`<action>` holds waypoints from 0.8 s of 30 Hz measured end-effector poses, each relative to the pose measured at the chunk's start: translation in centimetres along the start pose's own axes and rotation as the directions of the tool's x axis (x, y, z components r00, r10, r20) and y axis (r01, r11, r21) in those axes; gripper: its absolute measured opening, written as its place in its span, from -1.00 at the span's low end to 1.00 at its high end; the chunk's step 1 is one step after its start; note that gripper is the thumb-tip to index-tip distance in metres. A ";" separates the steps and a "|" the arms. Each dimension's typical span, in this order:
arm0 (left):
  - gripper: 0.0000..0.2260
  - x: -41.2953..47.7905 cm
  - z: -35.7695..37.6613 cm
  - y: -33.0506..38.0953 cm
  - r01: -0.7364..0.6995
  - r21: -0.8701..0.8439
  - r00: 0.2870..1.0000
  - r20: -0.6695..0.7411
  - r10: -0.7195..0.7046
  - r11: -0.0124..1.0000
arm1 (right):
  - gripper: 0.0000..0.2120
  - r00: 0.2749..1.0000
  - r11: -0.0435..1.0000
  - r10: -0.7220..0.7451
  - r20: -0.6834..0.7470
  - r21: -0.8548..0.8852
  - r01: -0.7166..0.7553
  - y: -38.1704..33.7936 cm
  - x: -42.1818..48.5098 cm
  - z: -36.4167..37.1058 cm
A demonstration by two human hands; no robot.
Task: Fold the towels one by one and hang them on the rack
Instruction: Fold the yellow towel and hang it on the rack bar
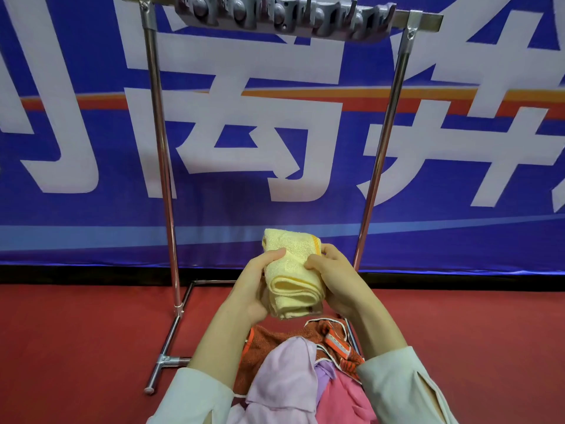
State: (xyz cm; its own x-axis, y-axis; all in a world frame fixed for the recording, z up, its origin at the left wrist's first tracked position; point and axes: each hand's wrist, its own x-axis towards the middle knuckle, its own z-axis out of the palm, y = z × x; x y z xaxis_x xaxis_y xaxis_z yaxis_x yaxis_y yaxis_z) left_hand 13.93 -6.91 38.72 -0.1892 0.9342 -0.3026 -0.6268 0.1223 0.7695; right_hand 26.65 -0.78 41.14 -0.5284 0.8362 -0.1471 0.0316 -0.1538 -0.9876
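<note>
A folded yellow towel [290,270] is held up in front of me, its rolled folds facing me. My left hand [253,286] grips its left side with the thumb on top. On the right side, my right hand [333,273] grips it, fingers curled over the edge. The metal rack [159,123] stands behind, and its top bar [284,16] with grey hooks has nothing hanging on it. Below my arms lies a pile of towels: an orange-brown one [269,344], a pale lilac one [287,371] and a pink one [345,396].
The rack's feet [165,359] rest on a red floor [76,347]. A large blue banner [275,133] with white characters hangs close behind the rack. White sleeves cover both of my forearms.
</note>
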 end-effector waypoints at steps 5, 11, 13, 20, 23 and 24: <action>-0.79 0.1 -0.2 0.0 -0.025 -0.004 1.000 -0.011 0.025 1.000 | -0.75 0.996 0.973 -0.083 -0.037 -0.219 0.073 -0.3 -0.2 0.1; -0.72 0.7 -0.4 -0.4 -0.225 0.143 0.970 -0.056 0.235 0.964 | -0.72 0.992 0.957 -0.103 -0.070 -0.277 0.080 -0.3 -0.5 -0.6; -0.71 0.5 -0.1 -0.3 -0.280 0.227 0.959 0.011 0.285 0.933 | -0.67 0.998 0.999 -0.051 -0.025 -0.015 0.051 -0.3 -0.5 -0.8; -0.52 0.3 0.6 -0.8 -0.387 0.367 0.919 0.227 0.322 0.846 | -0.76 0.989 0.951 -0.141 -0.052 0.271 0.150 -0.8 -0.7 -1.7; -0.56 0.2 0.7 -0.9 -0.375 0.380 0.924 0.231 0.306 0.846 | -0.58 0.971 0.958 -0.205 -0.120 0.181 0.225 -0.5 -0.5 -1.9; -0.56 0.2 0.8 -0.8 -0.369 0.401 0.927 0.230 0.298 0.839 | -0.64 0.957 0.955 -0.246 -0.154 0.129 0.267 -0.4 -0.4 -1.9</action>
State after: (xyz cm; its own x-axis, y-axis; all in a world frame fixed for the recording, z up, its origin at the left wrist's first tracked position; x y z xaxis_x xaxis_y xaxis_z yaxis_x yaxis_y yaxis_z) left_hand 15.00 -6.58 38.47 -0.1879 0.9791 0.0781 -0.1528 -0.1077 0.9824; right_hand 28.46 -0.06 41.44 -0.3828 0.9190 0.0941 -0.2205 0.0080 -0.9754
